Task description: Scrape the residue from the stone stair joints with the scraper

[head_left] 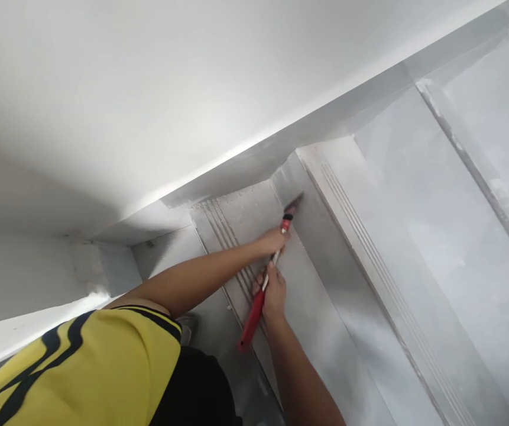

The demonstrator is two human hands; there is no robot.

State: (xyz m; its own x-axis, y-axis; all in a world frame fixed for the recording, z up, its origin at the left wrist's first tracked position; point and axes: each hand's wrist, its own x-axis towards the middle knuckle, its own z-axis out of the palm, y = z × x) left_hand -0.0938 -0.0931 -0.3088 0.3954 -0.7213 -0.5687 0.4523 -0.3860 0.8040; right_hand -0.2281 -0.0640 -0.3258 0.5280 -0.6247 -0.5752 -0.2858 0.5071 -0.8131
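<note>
A long-handled scraper (pixel 252 322) slants across a stair step, with a red grip at its lower end, a pale shaft and a red-and-black head. Its dark, slightly blurred blade reaches the grey riser (pixel 311 207) near the skirting; whether it touches is hard to tell. My left hand (pixel 274 241) is closed around the upper shaft, just below the head. Lower down, my right hand (pixel 274 293) wraps the shaft where it meets the red grip. Beneath both hands lies the step's tread (pixel 254 201), with grooved lines near its edge and small crumbs of debris.
A white wall (pixel 192 89) runs along the far side, above a grey skirting (pixel 236 171). More grey steps (pixel 391 177) rise to the right, with dusty marks at their edges. A shoe (pixel 188 328) shows on the lower step beside my yellow shirt.
</note>
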